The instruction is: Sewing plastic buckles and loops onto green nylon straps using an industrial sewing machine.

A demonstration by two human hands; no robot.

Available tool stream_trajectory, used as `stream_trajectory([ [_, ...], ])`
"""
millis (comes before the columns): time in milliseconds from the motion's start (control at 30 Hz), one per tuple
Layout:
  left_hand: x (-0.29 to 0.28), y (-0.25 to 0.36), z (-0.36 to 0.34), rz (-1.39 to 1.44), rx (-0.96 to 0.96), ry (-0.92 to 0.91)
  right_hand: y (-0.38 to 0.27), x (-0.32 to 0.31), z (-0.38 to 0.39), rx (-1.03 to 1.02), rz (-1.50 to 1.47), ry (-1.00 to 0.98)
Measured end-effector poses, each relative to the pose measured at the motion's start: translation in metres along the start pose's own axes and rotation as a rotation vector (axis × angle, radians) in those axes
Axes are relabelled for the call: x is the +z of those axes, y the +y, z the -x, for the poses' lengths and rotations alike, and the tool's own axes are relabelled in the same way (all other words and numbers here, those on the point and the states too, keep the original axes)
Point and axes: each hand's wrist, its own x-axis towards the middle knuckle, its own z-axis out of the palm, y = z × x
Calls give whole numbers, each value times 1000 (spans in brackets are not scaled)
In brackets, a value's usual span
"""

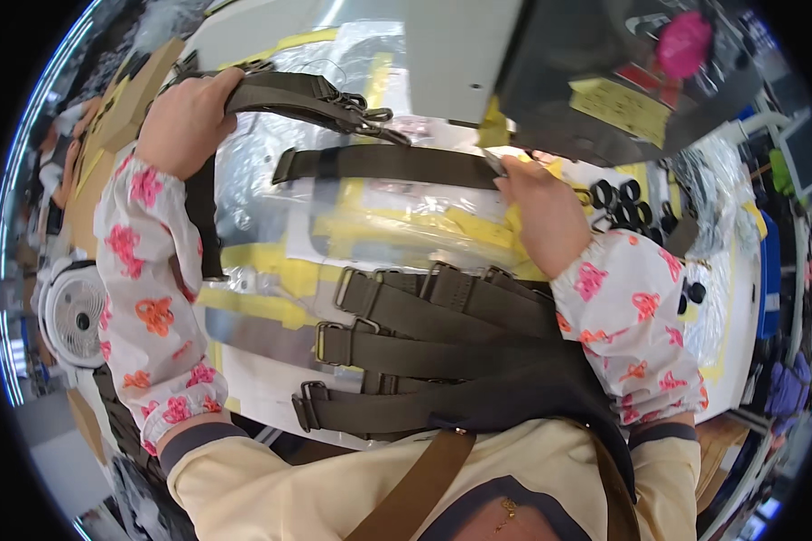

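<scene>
My left hand [189,122] is closed round a dark olive webbing strap [284,97], raised at the far left. Metal snap hooks [370,114] dangle from the strap's right end, and another length hangs below the hand. My right hand [543,212] is closed, with the tip of a small metal tool [494,162] showing beyond its fingers; the rest of the tool is hidden. Beside that tip ends a flat olive strap [383,165] lying across the table. Nearer my body, several straps with metal buckles [460,352] lie overlapped, their right ends running under dark cloth.
Clear plastic and yellow tape cover the table [262,383]. A grey machine housing [595,90] overhangs the far right. Black rings [622,203] lie right of my right hand. A white fan [74,311] and a cardboard box [140,108] stand left; people sit beyond.
</scene>
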Motion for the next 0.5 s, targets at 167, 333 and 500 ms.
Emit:
stream_trajectory([
  [167, 11, -84, 25, 16, 39, -148, 19, 10, 10, -11, 22, 30],
  [333, 85, -161, 23, -80, -134, -44, 2, -10, 8, 146, 3, -111],
  [500, 186, -277, 86, -37, -472, -30, -19, -83, 37, -70, -94, -57],
])
